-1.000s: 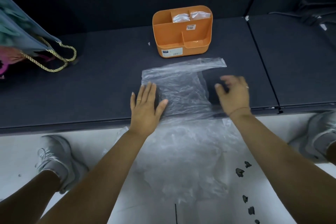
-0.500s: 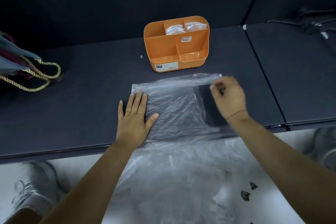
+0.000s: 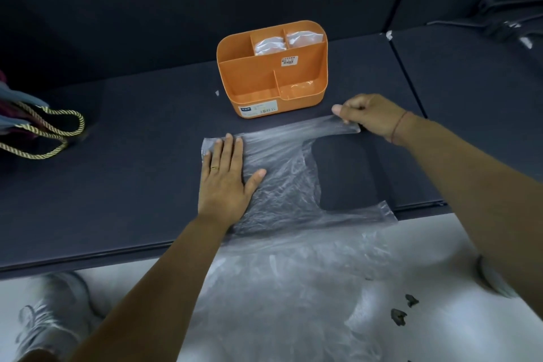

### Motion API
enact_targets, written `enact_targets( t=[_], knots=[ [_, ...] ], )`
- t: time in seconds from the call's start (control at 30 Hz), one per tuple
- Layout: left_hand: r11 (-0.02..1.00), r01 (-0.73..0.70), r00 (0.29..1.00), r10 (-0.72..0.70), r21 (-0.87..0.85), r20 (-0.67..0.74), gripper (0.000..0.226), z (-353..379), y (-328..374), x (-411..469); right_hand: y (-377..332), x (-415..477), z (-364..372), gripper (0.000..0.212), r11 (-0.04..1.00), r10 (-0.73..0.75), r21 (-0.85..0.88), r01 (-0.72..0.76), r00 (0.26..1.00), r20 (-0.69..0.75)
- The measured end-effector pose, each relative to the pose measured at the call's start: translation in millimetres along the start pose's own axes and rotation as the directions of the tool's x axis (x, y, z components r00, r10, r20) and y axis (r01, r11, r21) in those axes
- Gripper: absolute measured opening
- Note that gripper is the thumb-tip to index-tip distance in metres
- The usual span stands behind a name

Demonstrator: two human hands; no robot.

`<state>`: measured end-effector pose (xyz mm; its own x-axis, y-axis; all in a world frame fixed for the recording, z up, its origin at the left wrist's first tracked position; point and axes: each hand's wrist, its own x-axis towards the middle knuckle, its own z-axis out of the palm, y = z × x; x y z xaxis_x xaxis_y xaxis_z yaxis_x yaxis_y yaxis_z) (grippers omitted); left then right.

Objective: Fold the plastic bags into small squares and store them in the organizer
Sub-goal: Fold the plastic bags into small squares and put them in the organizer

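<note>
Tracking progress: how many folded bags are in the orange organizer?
2: one folded bag in the back middle compartment, a second folded bag in the back right one. Others may be hidden deeper.

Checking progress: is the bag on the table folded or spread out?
Spread out: the bag lies flat under the left hand, the right hand pinching one handle.

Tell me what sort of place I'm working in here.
Probably a staged work bench, not a home: dark grey matte table panels before a dark wall, a store-labelled orange plastic organizer, and a clear plastic bag spread for folding.
</note>
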<state>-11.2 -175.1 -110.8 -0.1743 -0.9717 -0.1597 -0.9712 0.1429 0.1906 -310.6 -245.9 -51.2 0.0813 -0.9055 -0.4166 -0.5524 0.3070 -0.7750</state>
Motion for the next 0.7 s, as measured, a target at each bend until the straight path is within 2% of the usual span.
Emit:
enact_targets(
  t=[0.13, 0.2, 0.3, 0.37, 0.47, 0.53, 0.63, 0.7],
  knots=[
    [0.998, -0.027, 1.000, 0.026, 0.053, 0.010, 0.092, -1, -6, 0, 3, 1, -4, 0.049, 0.997, 0.072, 0.025, -0.072, 0.997, -0.006],
    [0.998, -0.009, 1.000, 0.008, 0.065, 0.016, 0.097, -1, -12, -1, 2, 2, -6, 0.049, 0.994, 0.101, 0.032, -0.101, 0.995, -0.026],
    [0.997, -0.003, 0.999, -0.001, 0.080, 0.047, 0.101, -3, -18, -2, -1, 4, -11, 0.052, 0.996, 0.088, 0.016, -0.087, 0.996, -0.018],
    [0.999, 0.010, 0.997, -0.014, 0.051, 0.072, 0.101, -6, -19, -1, 0, 3, -13, 0.049, 0.995, 0.064, 0.070, -0.066, 0.998, 0.025],
    [0.986, 0.079, 0.993, -0.066, -0.145, 0.093, 0.101, -20, -4, 1, 3, -4, -16, 0.039, 0.951, -0.011, 0.308, -0.037, 0.988, 0.155],
    [0.948, 0.029, 0.999, -0.024, -0.316, 0.022, 0.099, -36, 18, 2, 1, -12, -18, 0.036, 0.932, -0.094, 0.363, 0.012, 0.973, 0.210],
    [0.800, -0.112, 0.994, 0.089, -0.590, -0.068, 0.082, -65, 66, 5, -11, -25, -18, 0.034, 0.931, -0.216, 0.351, 0.103, 0.929, 0.302],
    [0.660, -0.114, 0.992, 0.115, -0.742, -0.050, 0.064, -85, 94, 11, -21, -34, -16, 0.030, 0.933, -0.276, 0.322, 0.160, 0.893, 0.355]
  ],
)
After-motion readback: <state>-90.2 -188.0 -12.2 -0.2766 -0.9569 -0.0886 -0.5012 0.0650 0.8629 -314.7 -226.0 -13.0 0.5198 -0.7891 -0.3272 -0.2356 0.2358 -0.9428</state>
